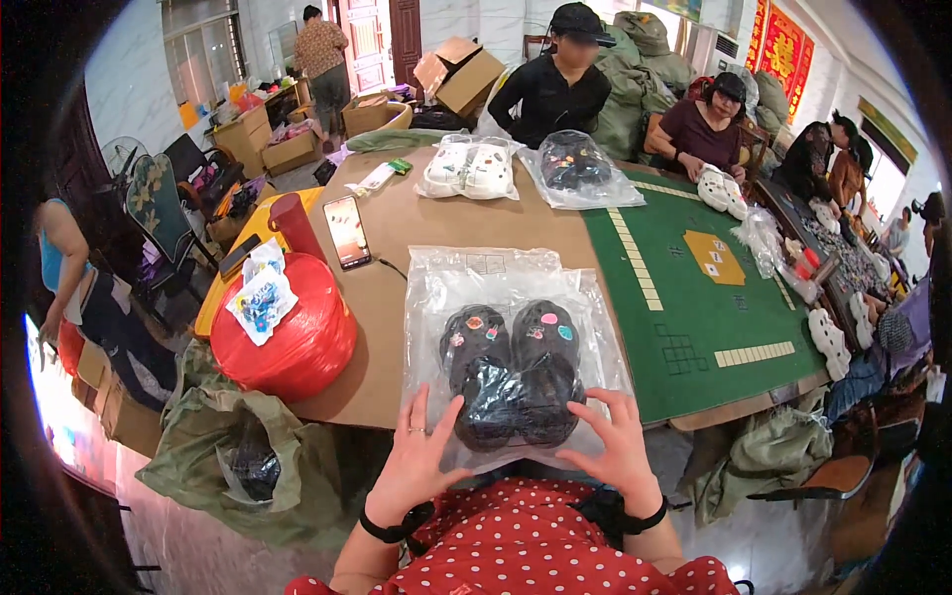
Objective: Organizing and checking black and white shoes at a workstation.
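A pair of black clogs [547,362] with colourful charms lies in a see-through plastic bag [436,288] at the near edge of the table. My left hand [418,451] is at the bag's lower left corner, fingers spread. On the opposite side, my right hand [613,441] is spread the same way, its fingertips close to the heel end of the clogs. Both hands are open, with thumbs pointing inward along the near edge. Whether the fingertips press on the plastic, I cannot tell.
Left of the bag are a big red roll [288,337], a phone [346,233] and a red cup [294,224]. Bagged white clogs [468,167] and bagged dark clogs [575,164] sit farther back. A green mat [654,347] lies right. Across the table, a co-worker handles white clogs [722,191].
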The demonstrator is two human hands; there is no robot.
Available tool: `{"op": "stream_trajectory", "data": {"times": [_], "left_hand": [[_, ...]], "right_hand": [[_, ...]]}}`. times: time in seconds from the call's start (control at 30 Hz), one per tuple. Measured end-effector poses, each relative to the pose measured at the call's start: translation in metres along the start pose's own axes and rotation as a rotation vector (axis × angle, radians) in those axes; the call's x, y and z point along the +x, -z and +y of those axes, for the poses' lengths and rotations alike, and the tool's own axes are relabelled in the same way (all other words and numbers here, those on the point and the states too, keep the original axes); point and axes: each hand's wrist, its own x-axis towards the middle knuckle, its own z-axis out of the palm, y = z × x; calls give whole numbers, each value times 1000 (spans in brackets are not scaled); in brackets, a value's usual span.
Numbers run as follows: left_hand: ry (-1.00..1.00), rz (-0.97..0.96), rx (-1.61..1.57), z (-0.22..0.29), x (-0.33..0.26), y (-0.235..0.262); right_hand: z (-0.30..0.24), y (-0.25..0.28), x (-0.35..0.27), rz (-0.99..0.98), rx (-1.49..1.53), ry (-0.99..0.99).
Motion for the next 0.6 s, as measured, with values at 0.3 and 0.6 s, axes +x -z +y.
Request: {"op": "stream_trajectory", "data": {"times": [0.3,0.6], "left_hand": [[-62,25,-348,-12,3,-11],[456,-32,-761,-40,25,-69]], "right_hand": [[9,-19,-13,-46,237,-196],[35,-53,-8,-89,676,-610]]}}
